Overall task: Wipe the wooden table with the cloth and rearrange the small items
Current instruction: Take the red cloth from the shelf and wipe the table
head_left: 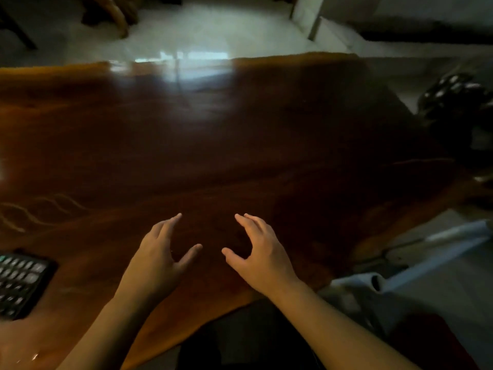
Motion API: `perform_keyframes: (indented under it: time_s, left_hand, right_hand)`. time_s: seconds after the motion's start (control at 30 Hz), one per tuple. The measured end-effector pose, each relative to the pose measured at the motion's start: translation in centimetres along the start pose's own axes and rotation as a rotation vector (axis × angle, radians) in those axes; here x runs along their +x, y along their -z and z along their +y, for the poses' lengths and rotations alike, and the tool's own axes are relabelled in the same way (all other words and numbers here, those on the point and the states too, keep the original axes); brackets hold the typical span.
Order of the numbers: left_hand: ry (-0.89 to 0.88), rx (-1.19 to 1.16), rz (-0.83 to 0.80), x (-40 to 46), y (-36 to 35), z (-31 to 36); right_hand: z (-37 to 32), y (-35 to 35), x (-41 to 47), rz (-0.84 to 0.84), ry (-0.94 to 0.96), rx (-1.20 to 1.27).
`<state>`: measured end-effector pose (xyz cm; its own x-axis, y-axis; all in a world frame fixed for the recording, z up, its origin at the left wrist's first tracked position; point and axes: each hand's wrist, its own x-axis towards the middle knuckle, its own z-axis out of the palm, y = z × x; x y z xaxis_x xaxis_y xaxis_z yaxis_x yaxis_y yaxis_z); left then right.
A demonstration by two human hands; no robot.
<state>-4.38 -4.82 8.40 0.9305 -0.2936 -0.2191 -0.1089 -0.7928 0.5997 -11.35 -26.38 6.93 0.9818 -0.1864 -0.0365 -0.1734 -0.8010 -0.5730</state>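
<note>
A dark, glossy wooden table (213,134) fills most of the head view. My left hand (157,257) and my right hand (261,255) hover side by side over its near edge, palms down, fingers spread and slightly curled, holding nothing. A black calculator (21,281) lies on the table at the far left, beside my left forearm. No cloth shows on the table.
A dark patterned object (456,102) sits beyond the table's right end. A light blue-grey stick-like item (437,257) lies on the floor at the right. A pale tiled floor (208,30) stretches behind the table, with wooden furniture legs (117,14) at the top left.
</note>
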Motion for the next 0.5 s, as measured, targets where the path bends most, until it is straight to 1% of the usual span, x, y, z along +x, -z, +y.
perform_keyframes:
  time_s: [0.3, 0.5]
  left_hand:
    - [-0.24, 0.06, -0.191, -2.7, -8.5, 14.8]
    - [-0.505, 0.027, -0.242, -5.9, -14.2, 24.4]
  right_hand:
    - [9.5, 11.7, -10.6, 0.213, -0.137, 0.065]
    - [15.9, 17.2, -18.9, 0.323, -0.245, 0.143]
